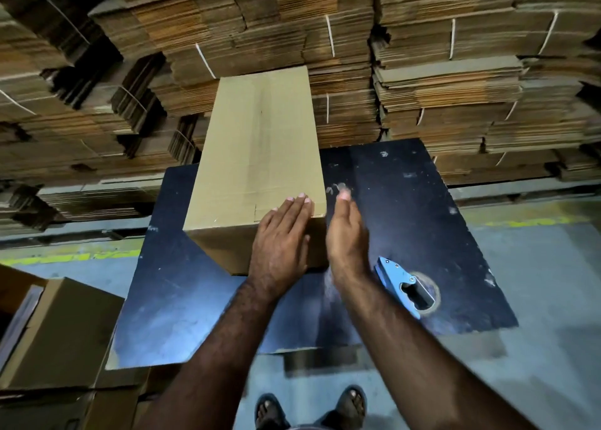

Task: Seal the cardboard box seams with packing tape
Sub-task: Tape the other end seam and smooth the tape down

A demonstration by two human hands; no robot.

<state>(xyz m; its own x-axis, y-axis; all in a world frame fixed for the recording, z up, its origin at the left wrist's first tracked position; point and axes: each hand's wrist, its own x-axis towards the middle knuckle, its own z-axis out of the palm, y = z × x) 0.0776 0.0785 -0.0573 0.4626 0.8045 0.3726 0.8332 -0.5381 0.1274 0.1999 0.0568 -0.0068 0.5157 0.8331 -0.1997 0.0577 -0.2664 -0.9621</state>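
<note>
Apparently smoothing step: tall plain brown cardboard box (260, 156) stands at frame centre on dark scuffed tabletop (406, 208), top seam looking already taped. Left hand (281, 234) flat, fingers straight, pressing box's near top edge; grip released. Right hand (346, 234) edge-on beside box's right side, blurred, fingers straight, holding nothing. Blue handheld tape dispenser (403, 285) idle on tabletop, lower right. Next move likely: turn box, take dispenser.

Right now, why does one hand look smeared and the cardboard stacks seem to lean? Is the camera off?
In the head view, the right hand is blurred by motion, while the left hand lying flat on the cardboard box is sharp. The wide-angle lens bends the stacks of flattened cardboard outward. Light is dim; the dark table shows a dull sheen, and the blue tape dispenser stays crisp.
</note>
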